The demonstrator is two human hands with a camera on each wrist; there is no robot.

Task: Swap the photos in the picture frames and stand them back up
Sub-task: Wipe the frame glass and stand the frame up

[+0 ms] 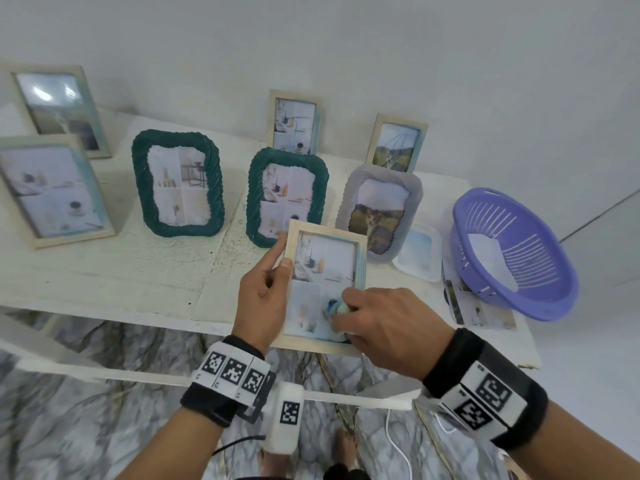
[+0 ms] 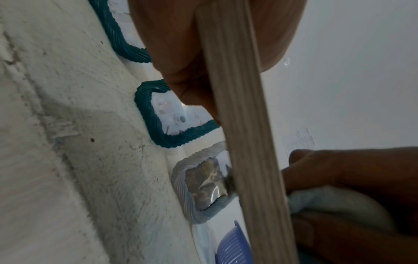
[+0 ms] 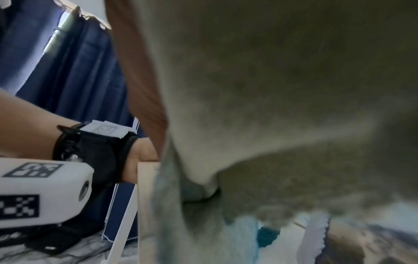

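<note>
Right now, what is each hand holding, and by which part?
The left hand grips the light wooden frame by its left edge, thumb on the front. The right hand holds a bunched cloth against the frame's lower glass.

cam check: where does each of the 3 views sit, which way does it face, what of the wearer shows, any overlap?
Head: worn on the head, facing forward and down at the table; shows both hands and wristbands, left hand, right hand.
Left wrist: looks along the left hand at the wooden frame edge; right hand's fingers on the cloth show.
Right wrist: mostly blocked by cloth; left wrist visible.
Shared: wooden frame and cloth in all three.
</note>
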